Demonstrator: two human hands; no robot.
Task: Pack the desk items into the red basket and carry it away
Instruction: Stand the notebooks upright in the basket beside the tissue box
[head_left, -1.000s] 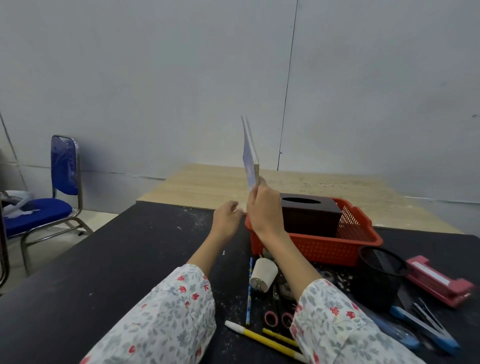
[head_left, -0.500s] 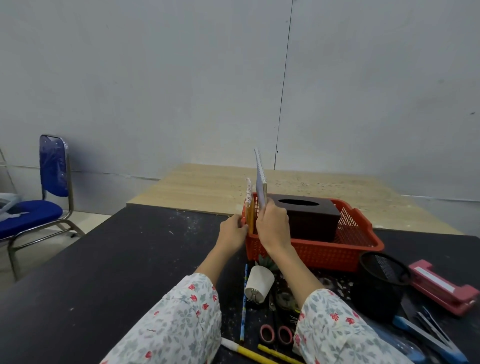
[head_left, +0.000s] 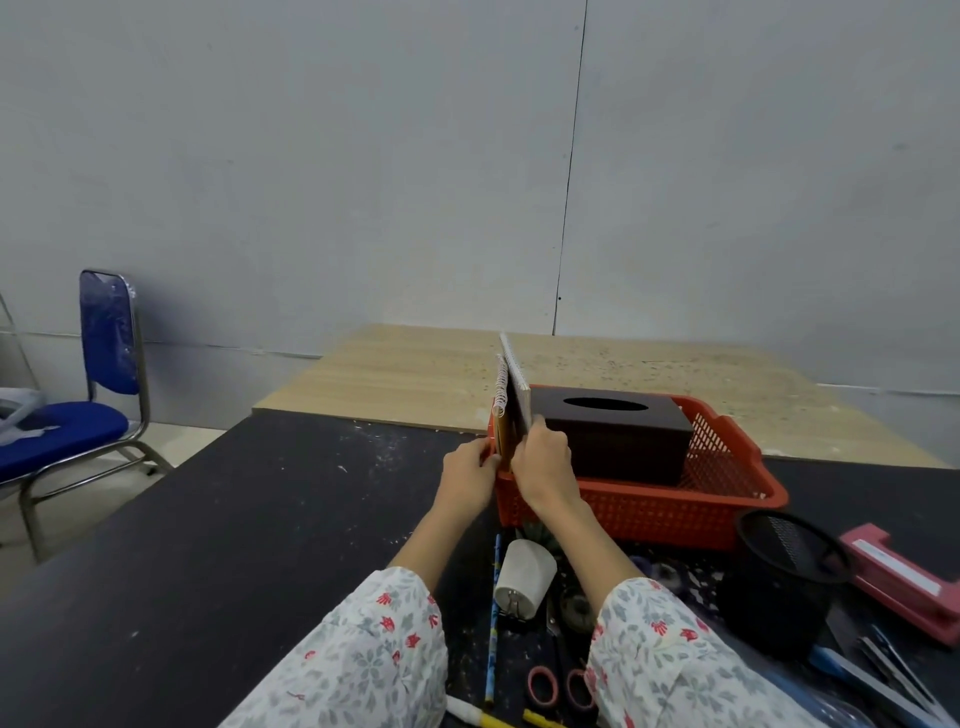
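Observation:
The red basket (head_left: 649, 512) stands on the black desk (head_left: 218, 545), with a dark brown tissue box (head_left: 613, 434) inside. My right hand (head_left: 543, 465) grips a white notebook (head_left: 515, 387) standing upright at the basket's left end, between the wall and the box. A spiral notebook (head_left: 501, 402) stands upright just left of it against the basket's left wall. My left hand (head_left: 467, 475) touches the basket's left rim beside that spiral notebook; whether it grips either is unclear.
In front of the basket lie a tipped white cup (head_left: 524, 579), a blue pencil (head_left: 492, 623), red-handled scissors (head_left: 558, 686), a yellow marker (head_left: 485, 718), a black mesh pen holder (head_left: 787, 571), a pink stapler (head_left: 906, 584) and blue tools (head_left: 878, 680). A blue chair (head_left: 88, 395) stands at left.
My right hand has lowered the white notebook from high above the basket down into its left end. My left hand moved to the basket's left rim.

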